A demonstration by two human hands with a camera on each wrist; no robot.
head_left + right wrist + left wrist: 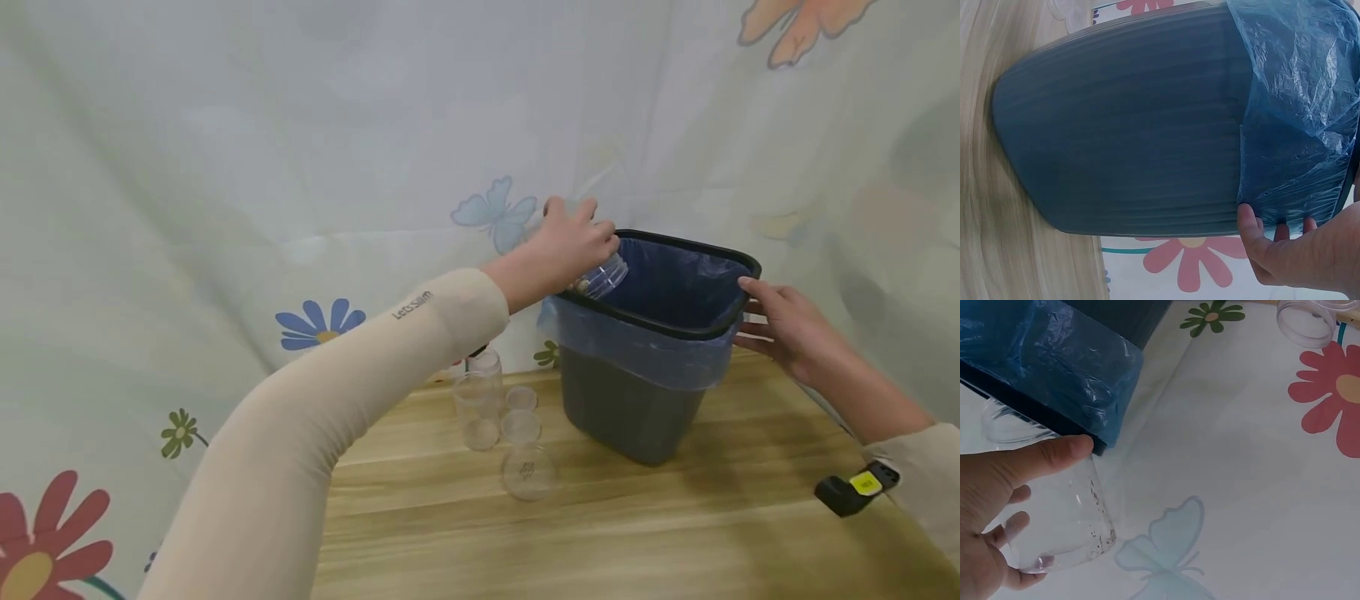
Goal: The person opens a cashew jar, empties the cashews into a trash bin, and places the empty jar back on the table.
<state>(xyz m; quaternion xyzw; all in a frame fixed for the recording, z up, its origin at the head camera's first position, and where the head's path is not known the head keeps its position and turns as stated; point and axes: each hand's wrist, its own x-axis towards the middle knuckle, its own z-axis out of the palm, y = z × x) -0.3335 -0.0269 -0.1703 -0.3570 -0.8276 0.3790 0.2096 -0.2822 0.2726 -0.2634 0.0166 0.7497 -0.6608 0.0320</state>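
My left hand grips a clear plastic jar, tipped over the left rim of a grey trash can with its mouth toward the inside. Small dark specks cling to the jar's wall in the left wrist view. The can stands upright on the wooden table, lined with a blue plastic bag folded over its black rim. At the can's right side, my right hand holds the rim, thumb on top and fingers against the bag outside. The can's bottom is hidden.
Left of the can, two clear plastic cups stand on the wooden table. Several clear round lids lie beside them. A pale cloth with printed flowers and butterflies hangs close behind the can.
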